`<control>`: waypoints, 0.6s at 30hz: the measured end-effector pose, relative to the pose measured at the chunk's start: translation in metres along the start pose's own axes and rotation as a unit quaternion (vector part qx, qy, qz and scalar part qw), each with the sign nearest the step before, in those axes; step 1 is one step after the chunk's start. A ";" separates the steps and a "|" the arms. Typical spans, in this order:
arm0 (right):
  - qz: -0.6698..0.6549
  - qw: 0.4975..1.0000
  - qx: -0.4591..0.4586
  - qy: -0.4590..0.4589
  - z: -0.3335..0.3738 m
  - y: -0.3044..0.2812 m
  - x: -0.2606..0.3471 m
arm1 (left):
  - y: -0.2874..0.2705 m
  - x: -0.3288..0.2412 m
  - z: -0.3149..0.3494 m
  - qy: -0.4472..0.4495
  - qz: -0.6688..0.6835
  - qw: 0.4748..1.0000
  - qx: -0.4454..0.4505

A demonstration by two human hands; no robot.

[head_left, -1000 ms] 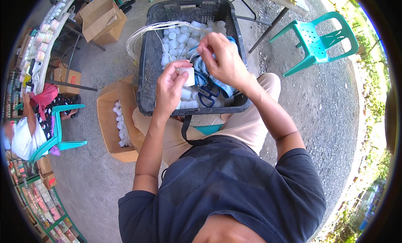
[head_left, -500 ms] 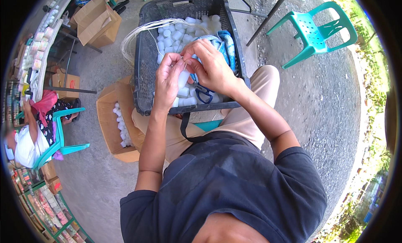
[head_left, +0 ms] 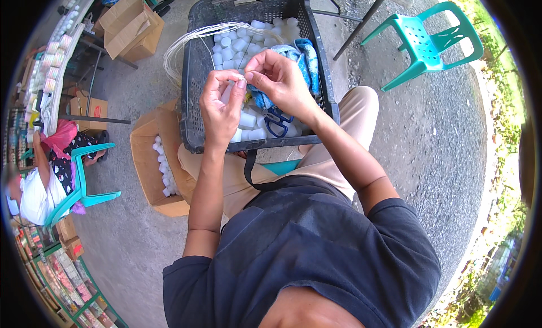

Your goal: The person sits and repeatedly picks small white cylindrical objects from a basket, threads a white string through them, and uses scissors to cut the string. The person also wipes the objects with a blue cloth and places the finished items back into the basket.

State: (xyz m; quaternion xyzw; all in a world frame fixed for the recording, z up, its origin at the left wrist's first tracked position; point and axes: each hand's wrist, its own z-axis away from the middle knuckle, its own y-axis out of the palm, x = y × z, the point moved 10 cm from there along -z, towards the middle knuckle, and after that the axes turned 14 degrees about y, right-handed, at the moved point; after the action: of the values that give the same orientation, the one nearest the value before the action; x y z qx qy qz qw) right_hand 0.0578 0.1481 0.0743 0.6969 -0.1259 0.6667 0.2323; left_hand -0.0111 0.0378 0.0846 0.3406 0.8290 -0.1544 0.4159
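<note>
Pinching a white bit point(head_left: 243, 79) in left hand point(head_left: 220, 112); holding right hand point(head_left: 284, 86) beside it, closer than a second ago; cannot tell if clamped; allowing fine two-handed work

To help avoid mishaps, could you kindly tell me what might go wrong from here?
The small item pinched between the left hand and right hand could drop among the white cylinders in the crate. The looped white strands over the crate's left rim might tangle. The blue-handled scissors near the right hand could be knocked.
</note>
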 end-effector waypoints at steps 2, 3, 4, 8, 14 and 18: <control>0.071 0.997 -0.005 -0.016 0.003 0.003 0.004 | -0.003 0.007 0.002 -0.019 0.034 0.999 -0.025; 0.107 0.994 0.001 -0.020 0.004 0.006 0.006 | -0.004 0.010 0.003 -0.032 0.051 0.998 -0.033; 0.143 0.989 0.007 -0.025 0.006 0.008 0.008 | -0.004 0.013 0.004 -0.045 0.069 0.996 -0.041; 0.056 0.997 0.046 -0.017 0.009 0.011 0.010 | 0.000 0.013 0.002 -0.079 0.148 0.983 -0.074; -0.021 0.998 0.051 0.032 0.007 0.008 -0.009 | 0.008 0.017 0.004 -0.115 0.206 0.968 -0.086; -0.030 0.998 0.050 0.033 0.007 0.008 -0.018 | 0.009 0.017 0.006 -0.102 0.196 0.972 -0.084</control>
State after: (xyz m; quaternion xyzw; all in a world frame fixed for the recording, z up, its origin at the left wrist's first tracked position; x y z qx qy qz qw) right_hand 0.0583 0.1358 0.0576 0.6886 -0.0639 0.6877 0.2208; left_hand -0.0078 0.0485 0.0677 0.4422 0.7093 -0.0336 0.5479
